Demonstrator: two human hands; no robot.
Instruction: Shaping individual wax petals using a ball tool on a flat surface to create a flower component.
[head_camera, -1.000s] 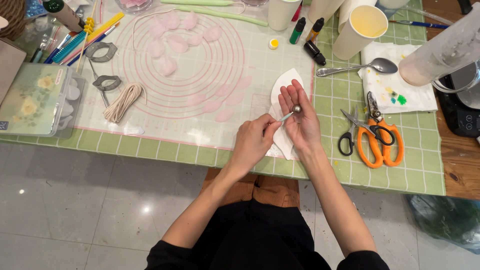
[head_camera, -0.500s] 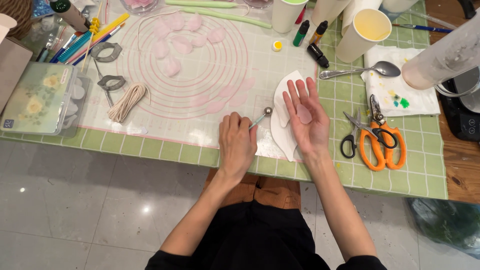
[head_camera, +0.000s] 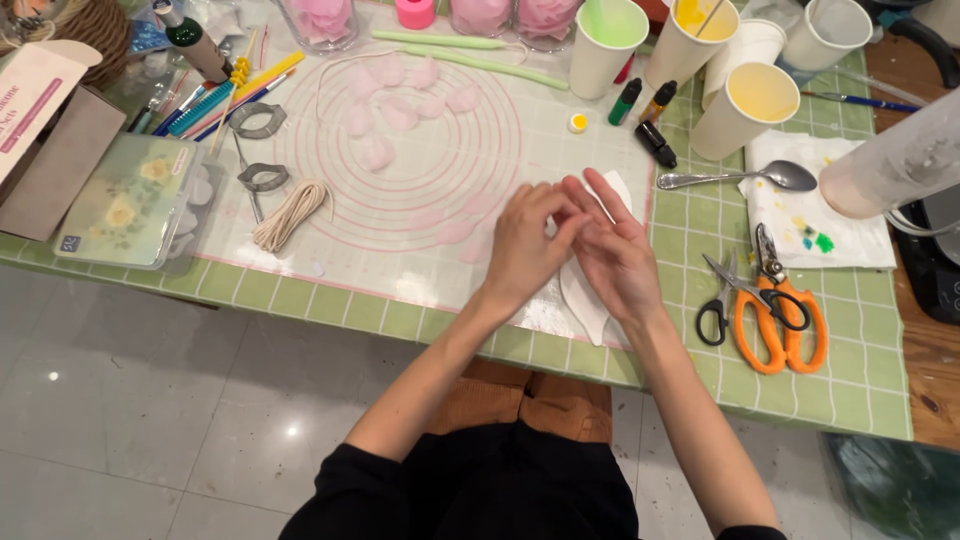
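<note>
Green checked cloth covered the table (head_camera: 860, 380), and over it lay my translucent rolling mat (head_camera: 560, 150) with its pink ring guides. Both my hands met above the mat's near right corner. My left hand (head_camera: 525, 245) was curled, its fingertips pinching at the fingers of my right hand (head_camera: 615, 255), which lay open and flat with the palm up. Whether anything sat between them I could not tell; the fingers hid it. Under my right hand lay the white foam pad (head_camera: 582, 305), partly covered.

Thin pink petals (head_camera: 400, 115) rested on the mat's far half, and a few paler ones (head_camera: 455, 232) lay just beside my left wrist. That was the risk I judged nearest: a careless sweep of the forearm could have dragged or creased those soft pieces. Anything small pinched between my fingertips could also have torn if pulled too hard, or dropped onto the floor beyond the table edge.

To my right, the orange-handled scissors (head_camera: 775, 320) and a smaller dark pair (head_camera: 722, 300) lay near my elbow's path, and the paper cups (head_camera: 750, 105) of coloured liquid stood well within knocking reach.
</note>
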